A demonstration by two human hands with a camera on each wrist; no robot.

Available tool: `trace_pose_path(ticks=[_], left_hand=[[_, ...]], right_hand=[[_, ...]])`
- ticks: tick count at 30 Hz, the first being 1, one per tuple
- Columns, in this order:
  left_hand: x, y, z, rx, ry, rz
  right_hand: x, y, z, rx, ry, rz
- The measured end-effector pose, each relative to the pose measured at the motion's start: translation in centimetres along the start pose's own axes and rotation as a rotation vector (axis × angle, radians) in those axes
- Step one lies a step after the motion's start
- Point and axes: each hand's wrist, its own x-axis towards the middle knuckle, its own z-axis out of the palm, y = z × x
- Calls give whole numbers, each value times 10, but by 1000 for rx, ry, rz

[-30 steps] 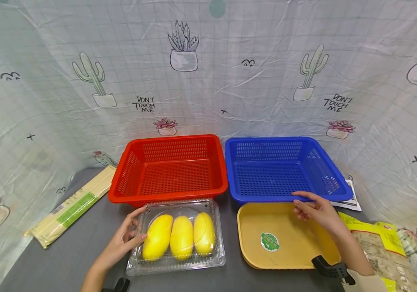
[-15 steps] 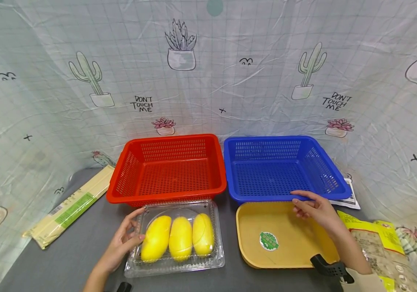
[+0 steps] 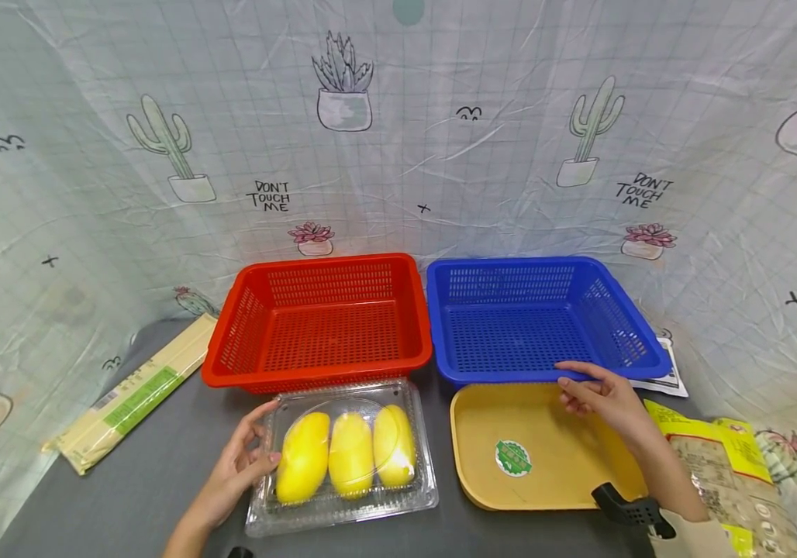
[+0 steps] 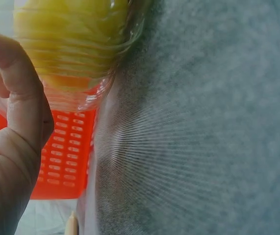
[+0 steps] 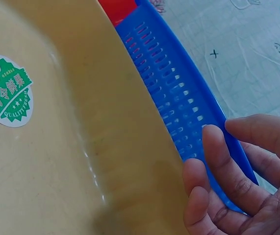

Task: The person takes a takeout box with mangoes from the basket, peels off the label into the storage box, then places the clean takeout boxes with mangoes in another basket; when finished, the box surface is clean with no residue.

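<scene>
A clear plastic clamshell box [image 3: 343, 518] stands in front of the red basket with three yellow mangoes [image 3: 350, 457] in it. My left hand [image 3: 234, 465] grips the box's left side, thumb low and fingertips near the far left corner. In the left wrist view the box's ribbed wall [image 4: 76, 54] sits close to those fingers. On the right, my right hand [image 3: 604, 399] pinches the front rim of the blue basket [image 3: 517, 341] between index finger and thumb. The other fingers curl loosely over the yellow tray [image 3: 545, 496], which lies in front of the basket.
Behind the box stands a red basket [image 3: 332, 333]. A long cream-and-green packet [image 3: 140, 395] lies on the grey table at left. At right are a yellow bag [image 3: 726, 473] and a white packet [image 3: 667, 372] beside the blue basket. A cactus-print curtain [image 3: 398, 155] surrounds everything.
The clear box and its mangoes have shifted a little to the right, with the left hand at its side. The right hand keeps its place at the blue rim.
</scene>
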Motion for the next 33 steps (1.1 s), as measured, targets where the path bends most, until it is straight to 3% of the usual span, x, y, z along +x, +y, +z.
trace_pose_path(ticks=[5,9,16,24,28,33], left_hand=[[-5,5,3,18,-14,-14],[-6,8,6,5,-31,12],[-3,10,9,31,6,43],[-2,15,11,14,-56,103],[0,20,13,53,-65,158],[3,27,16,60,-53,158]], right_hand=[[1,0,0,7,-10,-18],[1,-1,0,1,-13,-24],[0,-2,0,12,-16,-24],[0,-1,-1,9,-16,-3],[1,0,-1,-11,-10,-2],[2,0,-2,-40,-6,-2]])
